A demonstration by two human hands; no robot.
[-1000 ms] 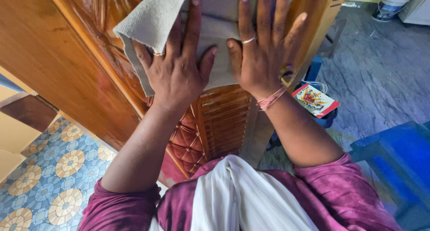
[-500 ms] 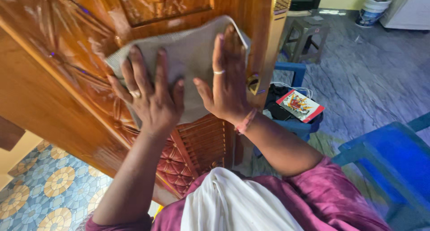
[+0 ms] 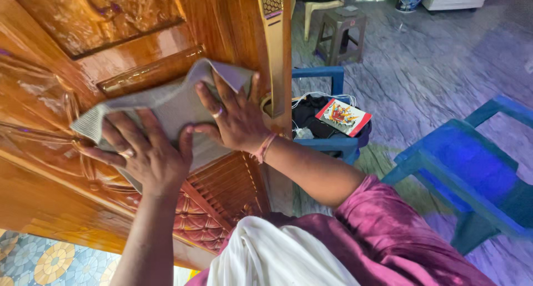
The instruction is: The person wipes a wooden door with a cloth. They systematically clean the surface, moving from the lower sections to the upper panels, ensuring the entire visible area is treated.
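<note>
i have both palms flat on the grey cloth [image 3: 166, 105], fingers spread, pinning it against the carved wooden door [image 3: 111, 42]. left hand [image 3: 145, 155] presses at seven o'clock, right hand [image 3: 236, 119] at three, beside the brass door handle [image 3: 270, 53], so neither grips.

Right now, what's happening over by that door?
A person is pressing a grey woven cloth flat against a glossy carved wooden door with both hands. The left hand is spread over the cloth's lower part, and the right hand covers its upper right part, close to the door's edge. Behind the door, a blue plastic chair holds a colourful printed card and some dark items.
</note>
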